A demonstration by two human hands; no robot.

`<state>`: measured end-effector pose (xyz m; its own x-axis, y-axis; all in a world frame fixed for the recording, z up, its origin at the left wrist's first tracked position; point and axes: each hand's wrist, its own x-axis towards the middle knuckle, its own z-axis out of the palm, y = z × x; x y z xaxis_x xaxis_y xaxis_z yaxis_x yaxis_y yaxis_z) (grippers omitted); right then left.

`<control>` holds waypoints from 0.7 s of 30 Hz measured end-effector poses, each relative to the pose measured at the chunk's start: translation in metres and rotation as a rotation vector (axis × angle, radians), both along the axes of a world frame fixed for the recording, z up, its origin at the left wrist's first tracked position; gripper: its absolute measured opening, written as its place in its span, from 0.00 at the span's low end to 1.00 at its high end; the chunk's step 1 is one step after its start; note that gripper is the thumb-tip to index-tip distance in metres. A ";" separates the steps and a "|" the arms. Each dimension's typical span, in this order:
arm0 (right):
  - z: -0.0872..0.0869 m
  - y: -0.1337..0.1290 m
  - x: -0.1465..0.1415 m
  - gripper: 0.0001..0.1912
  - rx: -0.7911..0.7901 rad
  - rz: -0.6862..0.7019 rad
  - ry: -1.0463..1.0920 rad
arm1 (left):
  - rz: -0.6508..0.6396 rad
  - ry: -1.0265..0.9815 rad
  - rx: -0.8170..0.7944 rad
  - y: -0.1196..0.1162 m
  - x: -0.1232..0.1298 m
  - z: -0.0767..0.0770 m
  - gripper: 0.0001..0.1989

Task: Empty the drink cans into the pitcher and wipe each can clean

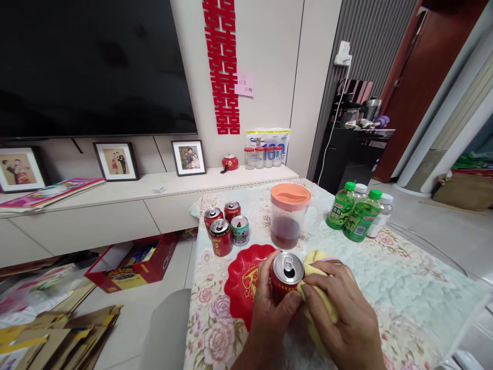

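Note:
My left hand [271, 308] is wrapped round a red drink can [287, 275], which stands upright with its top opened. In my right hand [342, 308] is a bunched yellow cloth [318, 257], pressed against the can's right side. Beneath and left of the can lies a red scalloped plate [236, 288] with a gold pattern, partly covered by my left hand. Just beyond the can is a clear pitcher [287, 226] with an orange lid and dark liquid inside. Several opened cans stand at the left, among them a red can [221, 238] and a green can [240, 230].
Green-labelled bottles [362, 216] and white-capped bottles [381, 218] stand at the table's right. A flowered cloth [215, 329] covers the table. Behind it runs a low white cabinet [169, 185] with framed photos and jars. A red box [134, 267] sits on the floor at left.

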<state>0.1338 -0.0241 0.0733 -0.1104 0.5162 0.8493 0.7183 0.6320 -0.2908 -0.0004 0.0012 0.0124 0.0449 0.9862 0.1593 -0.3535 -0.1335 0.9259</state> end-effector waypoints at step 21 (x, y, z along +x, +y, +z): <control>-0.011 0.005 0.016 0.05 -0.101 -0.092 0.104 | -0.133 -0.140 0.132 -0.007 0.007 -0.009 0.43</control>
<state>0.1502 -0.0189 0.0624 0.0269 0.6032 0.7971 0.7349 0.5286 -0.4248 0.0062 -0.0063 0.0039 0.1416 0.9432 0.3006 -0.5003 -0.1939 0.8439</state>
